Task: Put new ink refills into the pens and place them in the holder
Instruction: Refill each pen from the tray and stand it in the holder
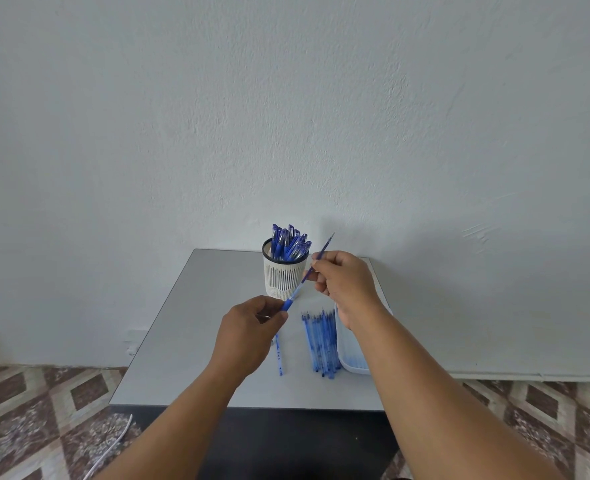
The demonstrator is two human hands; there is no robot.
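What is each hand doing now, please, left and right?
Left hand: closed, pinching the blue grip of the pen barrel.
Right hand: closed, pinching the ink refill that enters the barrel.

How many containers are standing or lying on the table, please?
2: a white slatted pen holder full of capped blue pens at the table's far edge, and a white tray on the right, partly hidden behind the right forearm.
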